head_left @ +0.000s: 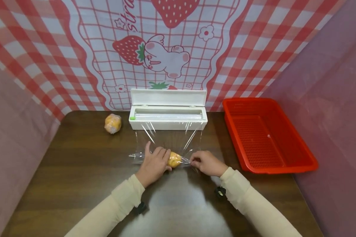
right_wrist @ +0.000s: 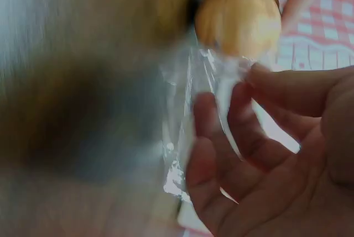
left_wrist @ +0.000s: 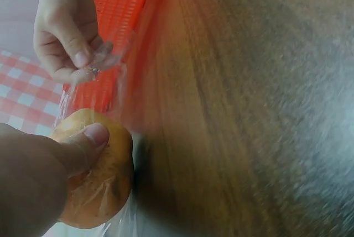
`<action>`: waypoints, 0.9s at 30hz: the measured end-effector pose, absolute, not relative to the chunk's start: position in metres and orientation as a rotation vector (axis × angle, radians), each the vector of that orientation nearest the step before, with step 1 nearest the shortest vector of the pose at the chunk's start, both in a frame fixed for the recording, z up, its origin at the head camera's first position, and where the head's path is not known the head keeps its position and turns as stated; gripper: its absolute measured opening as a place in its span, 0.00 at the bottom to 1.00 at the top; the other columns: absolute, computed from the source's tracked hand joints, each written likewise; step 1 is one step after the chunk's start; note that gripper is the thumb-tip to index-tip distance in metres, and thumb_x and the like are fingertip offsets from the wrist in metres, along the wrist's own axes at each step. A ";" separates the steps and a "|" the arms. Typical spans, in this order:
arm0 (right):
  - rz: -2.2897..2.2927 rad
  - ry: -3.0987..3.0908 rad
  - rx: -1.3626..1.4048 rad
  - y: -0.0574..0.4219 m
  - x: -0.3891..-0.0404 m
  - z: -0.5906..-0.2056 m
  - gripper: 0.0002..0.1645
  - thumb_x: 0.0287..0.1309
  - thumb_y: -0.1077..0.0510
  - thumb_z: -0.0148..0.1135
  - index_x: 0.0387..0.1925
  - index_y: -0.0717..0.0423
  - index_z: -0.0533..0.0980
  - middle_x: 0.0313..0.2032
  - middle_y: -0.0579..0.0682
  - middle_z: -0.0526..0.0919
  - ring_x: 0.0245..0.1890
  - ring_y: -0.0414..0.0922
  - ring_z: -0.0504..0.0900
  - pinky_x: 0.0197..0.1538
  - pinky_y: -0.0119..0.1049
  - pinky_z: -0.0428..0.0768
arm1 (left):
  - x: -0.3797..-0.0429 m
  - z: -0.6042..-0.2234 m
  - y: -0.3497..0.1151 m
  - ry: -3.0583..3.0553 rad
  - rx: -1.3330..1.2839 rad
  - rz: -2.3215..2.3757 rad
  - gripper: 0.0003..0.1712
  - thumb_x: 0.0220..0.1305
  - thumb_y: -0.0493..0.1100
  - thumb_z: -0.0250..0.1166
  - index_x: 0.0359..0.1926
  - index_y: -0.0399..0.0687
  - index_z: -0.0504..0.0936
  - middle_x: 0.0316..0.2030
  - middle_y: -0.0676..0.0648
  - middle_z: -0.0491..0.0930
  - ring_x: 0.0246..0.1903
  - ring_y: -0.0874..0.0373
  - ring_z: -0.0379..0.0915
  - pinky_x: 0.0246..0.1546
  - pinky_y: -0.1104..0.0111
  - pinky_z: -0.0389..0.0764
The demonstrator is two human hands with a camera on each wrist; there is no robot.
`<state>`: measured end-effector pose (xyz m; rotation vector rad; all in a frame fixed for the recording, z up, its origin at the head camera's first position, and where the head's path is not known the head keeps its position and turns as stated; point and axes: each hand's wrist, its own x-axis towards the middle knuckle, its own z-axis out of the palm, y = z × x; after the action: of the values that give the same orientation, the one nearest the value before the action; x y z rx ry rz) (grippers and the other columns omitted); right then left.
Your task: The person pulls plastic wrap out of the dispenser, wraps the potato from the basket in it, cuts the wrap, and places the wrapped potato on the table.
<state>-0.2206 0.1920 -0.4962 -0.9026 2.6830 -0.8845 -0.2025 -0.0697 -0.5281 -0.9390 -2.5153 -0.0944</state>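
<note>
A round orange-yellow fruit (head_left: 174,160) is wrapped in clear cling film, seen close up in both wrist views. My left hand (head_left: 155,164) grips it from the left, the thumb (left_wrist: 95,137) pressed on its film-covered skin. To its right, my right hand (head_left: 207,163) pinches the gathered end of the cling film (right_wrist: 243,67) between thumb and forefinger, the other fingers loosely bent. A twisted film tail sticks out left of my left hand. From the fruit, a film sheet (head_left: 169,140) stretches back to the white cling film box (head_left: 168,125), whose lid stands up.
Another orange-yellow fruit (head_left: 113,123), wrapped in film, sits at the back left of the dark wooden table (head_left: 86,184). A red plastic basket (head_left: 235,141) stands on the right. A red-and-white checked cloth (head_left: 101,39) hangs behind the table.
</note>
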 end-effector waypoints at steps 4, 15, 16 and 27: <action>-0.876 2.650 -0.884 0.204 -0.228 -0.491 0.06 0.60 0.68 0.65 0.31 0.55 0.82 0.27 0.43 0.82 0.29 0.37 0.76 0.37 0.34 0.78 | -0.205 -0.527 -0.071 -2.579 -0.942 -0.065 0.44 0.51 0.66 0.72 0.58 0.37 0.79 0.48 0.42 0.83 0.50 0.48 0.77 0.62 0.30 0.57; -0.656 3.029 -0.664 0.170 -0.185 -0.520 0.14 0.50 0.58 0.76 0.31 0.51 0.75 0.23 0.41 0.74 0.21 0.41 0.73 0.23 0.38 0.71 | -0.209 -0.521 -0.067 -2.702 -0.935 -0.053 0.45 0.54 0.67 0.69 0.62 0.38 0.78 0.51 0.43 0.82 0.54 0.47 0.75 0.63 0.30 0.56; -0.669 3.058 -0.691 0.171 -0.183 -0.521 0.12 0.49 0.62 0.73 0.30 0.52 0.75 0.23 0.42 0.74 0.22 0.42 0.74 0.24 0.39 0.73 | -0.209 -0.521 -0.066 -2.705 -0.938 -0.054 0.45 0.54 0.67 0.69 0.62 0.38 0.78 0.51 0.43 0.82 0.54 0.47 0.75 0.63 0.30 0.56; -0.603 2.838 -1.088 0.212 -0.217 -0.467 0.13 0.49 0.76 0.65 0.30 0.56 0.82 0.26 0.44 0.82 0.29 0.44 0.81 0.36 0.41 0.81 | -0.212 -0.522 -0.069 -2.657 -0.982 0.008 0.46 0.52 0.68 0.69 0.61 0.39 0.78 0.50 0.43 0.82 0.52 0.48 0.76 0.63 0.30 0.57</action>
<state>-0.2172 0.2121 -0.4671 -1.0882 2.8379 -0.6033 -0.2117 -0.0690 -0.5222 -0.9817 -2.6569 0.0082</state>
